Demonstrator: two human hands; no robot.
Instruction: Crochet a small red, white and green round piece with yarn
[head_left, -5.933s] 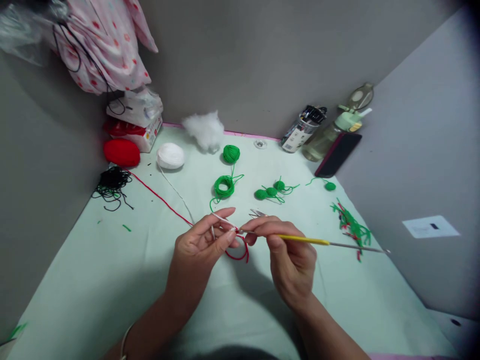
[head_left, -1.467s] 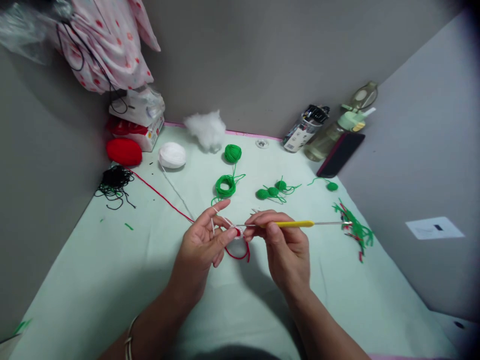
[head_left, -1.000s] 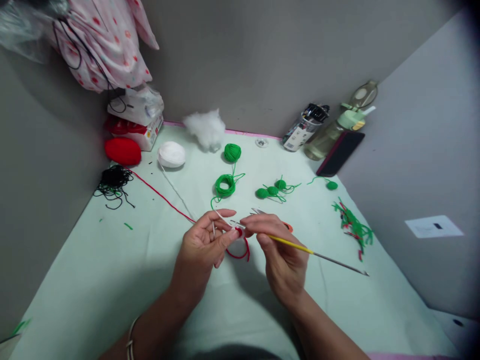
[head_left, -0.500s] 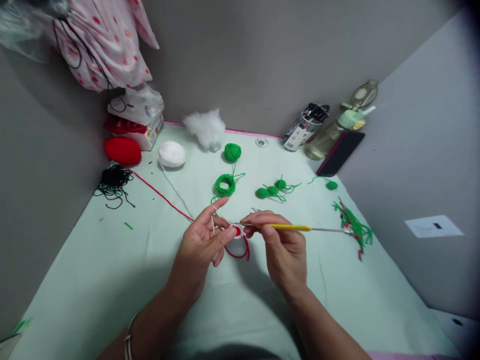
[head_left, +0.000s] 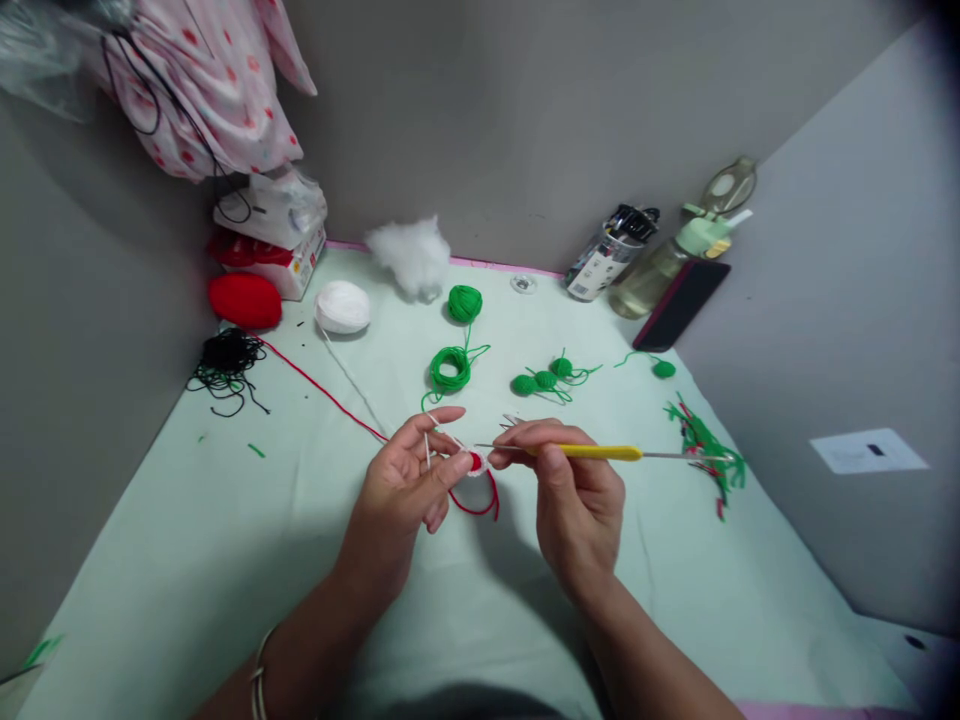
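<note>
My left hand (head_left: 405, 475) pinches a small round crochet piece (head_left: 478, 463), red in the middle with a white edge. White yarn loops over the raised index finger of that hand, and a red yarn tail (head_left: 480, 512) curls below the piece. Between the thumb and fingers of my right hand (head_left: 574, 490) is a crochet hook (head_left: 600, 452) with a yellow grip and metal ends. Its left tip lies close to the top of the piece; whether it touches a loop I cannot tell. Strands run back to a white yarn ball (head_left: 343, 307) and a red yarn ball (head_left: 245, 301).
Behind my hands lie a green yarn coil (head_left: 450, 370), a green yarn ball (head_left: 465, 303) and small green crocheted balls (head_left: 544, 380). Scissors (head_left: 512, 420) sit partly hidden by my right hand. Yarn scraps (head_left: 705, 445), a phone (head_left: 681, 305) and a bottle (head_left: 652, 275) stand right.
My right hand has shifted slightly to the right with the crochet hook, drawing its tip back across the crochet piece. The left index finger has lowered a little and points more rightward.
</note>
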